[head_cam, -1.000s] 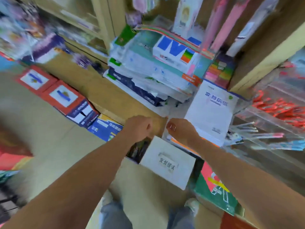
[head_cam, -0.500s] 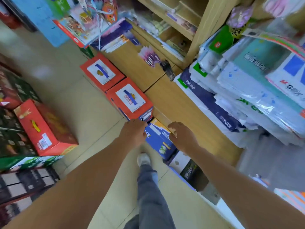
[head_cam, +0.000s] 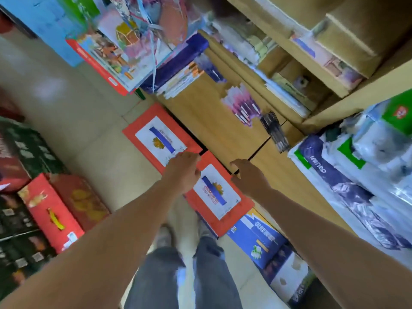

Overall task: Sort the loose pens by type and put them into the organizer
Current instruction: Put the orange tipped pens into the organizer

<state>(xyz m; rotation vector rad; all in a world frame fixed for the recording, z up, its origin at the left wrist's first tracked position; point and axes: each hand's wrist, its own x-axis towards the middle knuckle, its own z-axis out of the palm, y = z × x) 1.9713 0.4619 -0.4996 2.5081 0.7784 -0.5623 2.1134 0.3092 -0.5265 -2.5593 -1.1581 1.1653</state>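
Person is standing in the aisle, both arms reaching forward.

- **Hands:** The left hand (head_cam: 185,170) is hovering over the gap between the two orange boxes (head_cam: 142,130) on the floor. Its fingers are curling loosely, with nothing showing in it. The right hand (head_cam: 247,175) is hanging just off the front edge of the counter (head_cam: 214,121), also loosely curled and looking empty. Both palms are facing away.
- **Pens:** A bundle of dark pens (head_cam: 275,132) is lying toward the back edge of the counter, just beside the paper reams (head_cam: 334,175). A purple pen pack (head_cam: 242,108) is sitting near it, further left. The organizer is not showing anywhere.
- **Progress:** Nothing is getting sorted yet, and neither hand is touching a pen.

Likely trouble:
- The view is blurring, so a rushed reach is probably risking a sloppy grab.
- Sweeping both packs together is likely mixing the types.
- Knocking the dark bundle toward the front edge is probably sending pens down among the boxes.
- An elbow catching the reams could be sliding them onto the pens.
- The feet are standing close to the boxes, so tripping is possible.
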